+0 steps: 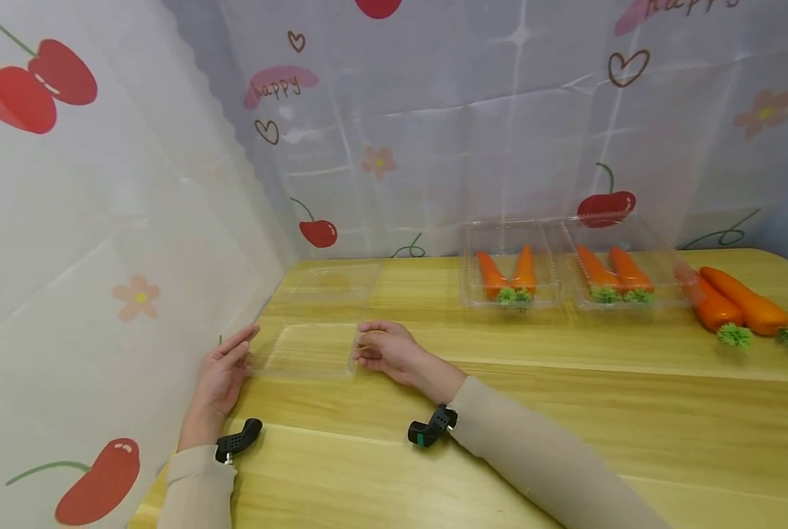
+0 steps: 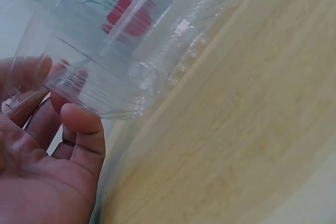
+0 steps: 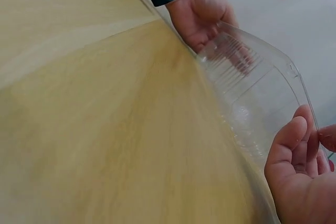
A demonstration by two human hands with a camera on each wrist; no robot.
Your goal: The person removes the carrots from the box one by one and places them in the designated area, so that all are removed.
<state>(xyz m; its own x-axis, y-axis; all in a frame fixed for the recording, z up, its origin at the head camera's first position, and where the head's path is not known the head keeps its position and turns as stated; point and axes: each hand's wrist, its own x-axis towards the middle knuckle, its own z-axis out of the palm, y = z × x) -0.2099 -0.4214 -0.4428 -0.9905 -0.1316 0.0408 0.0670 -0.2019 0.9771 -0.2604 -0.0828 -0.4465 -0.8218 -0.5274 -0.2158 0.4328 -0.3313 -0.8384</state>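
Observation:
An open clear plastic clamshell box sits at the left end of the wooden table, its lid folded back behind the base. My left hand grips the box's left edge; in the left wrist view bent fingertips meet its ribbed corner. Opposite it, my right hand pinches the right rim between thumb and fingers, as the right wrist view shows. No contents show inside this box.
Two clear boxes, a left one and a right one, stand at the back right, each with two toy carrots inside. Loose larger carrots lie beside them. A printed curtain hangs along the back and left edges.

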